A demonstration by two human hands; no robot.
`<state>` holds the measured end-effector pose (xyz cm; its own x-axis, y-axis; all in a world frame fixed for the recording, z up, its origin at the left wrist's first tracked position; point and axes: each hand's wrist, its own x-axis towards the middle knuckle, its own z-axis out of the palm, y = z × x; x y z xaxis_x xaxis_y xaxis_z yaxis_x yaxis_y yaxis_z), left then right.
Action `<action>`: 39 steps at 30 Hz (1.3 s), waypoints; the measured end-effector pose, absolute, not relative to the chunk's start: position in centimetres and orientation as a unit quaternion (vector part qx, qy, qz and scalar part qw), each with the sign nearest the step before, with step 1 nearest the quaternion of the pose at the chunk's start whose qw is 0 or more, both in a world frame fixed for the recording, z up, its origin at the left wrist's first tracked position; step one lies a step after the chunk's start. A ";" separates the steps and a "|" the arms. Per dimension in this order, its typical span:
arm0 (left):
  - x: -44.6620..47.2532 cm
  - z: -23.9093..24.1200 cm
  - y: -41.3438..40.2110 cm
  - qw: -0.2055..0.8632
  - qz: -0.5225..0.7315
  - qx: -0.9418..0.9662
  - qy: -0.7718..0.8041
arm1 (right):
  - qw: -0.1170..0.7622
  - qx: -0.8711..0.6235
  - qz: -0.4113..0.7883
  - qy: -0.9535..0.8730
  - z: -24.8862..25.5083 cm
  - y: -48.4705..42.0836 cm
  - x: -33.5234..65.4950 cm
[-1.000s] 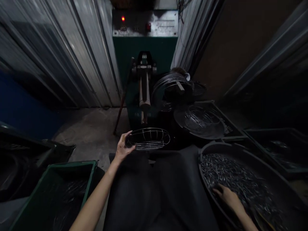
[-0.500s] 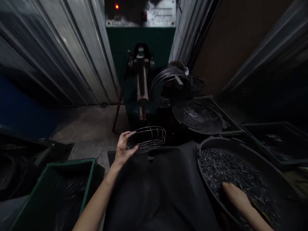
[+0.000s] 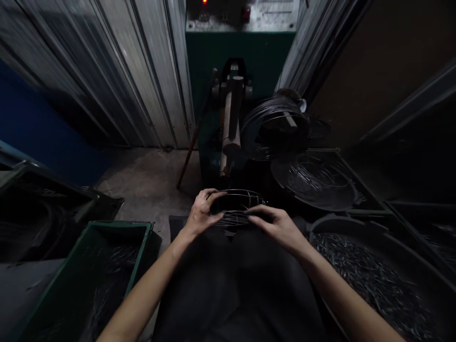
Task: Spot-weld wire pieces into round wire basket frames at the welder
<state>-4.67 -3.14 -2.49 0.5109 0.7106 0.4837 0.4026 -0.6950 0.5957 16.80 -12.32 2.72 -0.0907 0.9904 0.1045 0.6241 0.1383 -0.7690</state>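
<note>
My left hand (image 3: pixel 206 212) grips the left side of a round wire cage (image 3: pixel 239 218), its thumb and fingers closed on the thin metal rings. The cage is held tilted in front of the green machine's lower tube. At the cage's right near side, my right hand (image 3: pixel 274 223) pinches a small bent wire piece (image 3: pixel 245 207) between thumb and fingertips. Whether that piece touches the rings cannot be made out. A dark apron or cloth (image 3: pixel 235 280) spreads beneath both hands.
Ahead stands a green machine (image 3: pixel 263 57) with a projecting metal tube (image 3: pixel 231 118). Wire coils (image 3: pixel 276 109) hang beside it. A large dark tub (image 3: pixel 359 223) at right holds many small metal pieces (image 3: pixel 366 270). A green crate (image 3: pixel 142 247) sits at left.
My right hand has come out of the tub of metal pieces and over to the cage. My left hand keeps its hold. The view has shifted left.
</note>
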 end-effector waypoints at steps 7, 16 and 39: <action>-5.8 -2.1 -2.5 0.221 0.398 0.824 0.337 | 0.177 -0.464 -0.179 -0.849 0.1 -9.1 15.6; -5.2 -3.2 -1.2 0.260 0.422 0.800 0.337 | 0.189 -0.381 -0.320 -0.847 0.5 -7.6 15.5; -4.7 -5.0 1.1 0.251 0.454 0.788 0.333 | 0.176 -0.386 -0.339 -0.840 -0.2 -5.7 15.8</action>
